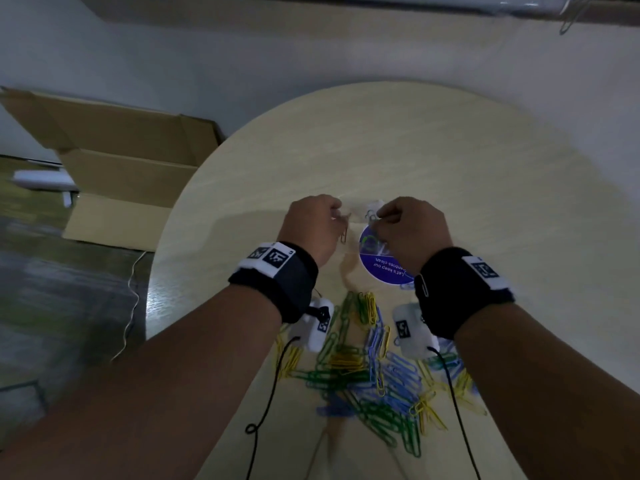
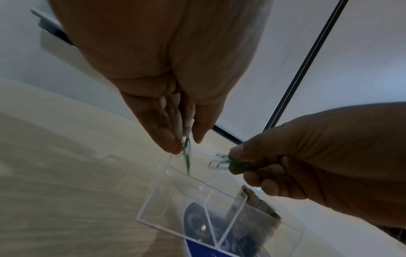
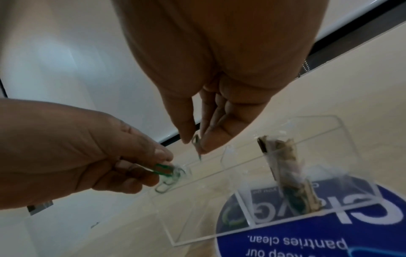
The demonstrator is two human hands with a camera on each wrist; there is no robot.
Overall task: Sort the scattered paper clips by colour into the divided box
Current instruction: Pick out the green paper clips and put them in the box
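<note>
My left hand point(image 1: 341, 220) pinches a green paper clip point(image 2: 186, 156) that hangs from its fingertips over the clear divided box point(image 2: 151, 205). My right hand point(image 1: 379, 216) is close beside it and also pinches green paper clips point(image 3: 196, 144), above the box's far rim point(image 3: 241, 153). From the right wrist, the left hand point(image 3: 162, 167) shows its green clips point(image 3: 164, 171) at the box's edge. Close to me on the table lies a loose heap of green, blue and yellow clips point(image 1: 374, 375). The box is barely visible in the head view.
The box stands partly on a round blue sticker point(image 1: 384, 268) on the pale round table point(image 1: 450, 161). One compartment holds a crumpled brownish scrap point(image 3: 283, 173). An open cardboard box point(image 1: 121, 168) sits on the floor to the left. Black cables point(image 1: 273, 386) trail from both wrists.
</note>
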